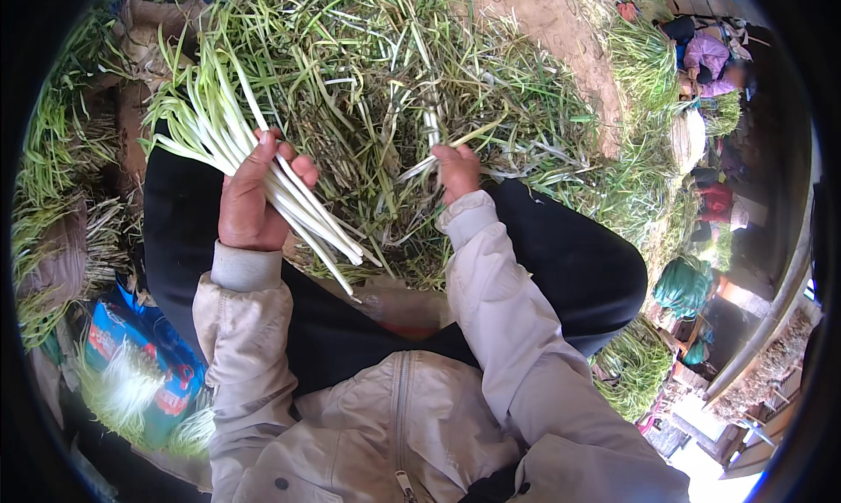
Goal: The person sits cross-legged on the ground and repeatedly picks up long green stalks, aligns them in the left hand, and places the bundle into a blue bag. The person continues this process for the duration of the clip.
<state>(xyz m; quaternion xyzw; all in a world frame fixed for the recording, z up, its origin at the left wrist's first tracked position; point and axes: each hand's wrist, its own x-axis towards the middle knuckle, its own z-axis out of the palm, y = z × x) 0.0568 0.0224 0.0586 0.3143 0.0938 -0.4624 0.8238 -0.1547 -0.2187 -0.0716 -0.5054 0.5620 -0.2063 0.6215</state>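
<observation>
My left hand (253, 191) is closed round a bunch of long green stalks with white lower ends (299, 204); the leafy tops fan out to the upper left and the pale ends point to the lower right. To the right, my right hand (454, 171) has its fingers curled on thin, yellowish leaf strands (470, 137) over the pile. A wide heap of loose green and dry leaves (355, 108) covers the ground beyond my knees. Part of what the right fingers grip is blurred.
Bunches of white-rooted greens (128, 385) lie on a blue printed sack (174, 365) at lower left. Bundled greens (49, 260) line the left side. Bare earth (558, 16) shows at the top. Other people (709, 59) sit far right, near a green sack (683, 287).
</observation>
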